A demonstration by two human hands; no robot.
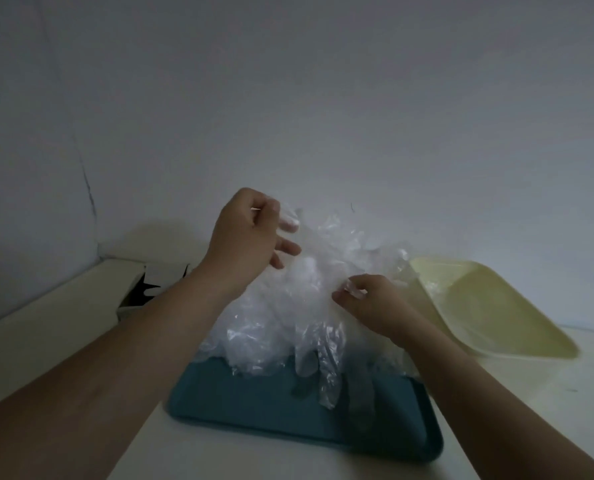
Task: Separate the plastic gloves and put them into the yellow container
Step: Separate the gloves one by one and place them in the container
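The glove pile [288, 317] lies on the tray [236, 396], the container [496, 306] beside it right, a box [81, 299] behind left.

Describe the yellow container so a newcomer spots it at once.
On the white table, a teal tray lies under a clump of clear plastic gloves. Right of that clump, past the right hand, sits the yellow container: pale and shallow, unlike the dark tray.

A crumpled, clear bundle of plastic gloves [309, 292] is raised at the scene's centre, loose ends dangling. The pale yellow container [496, 306] sits tilted just right.
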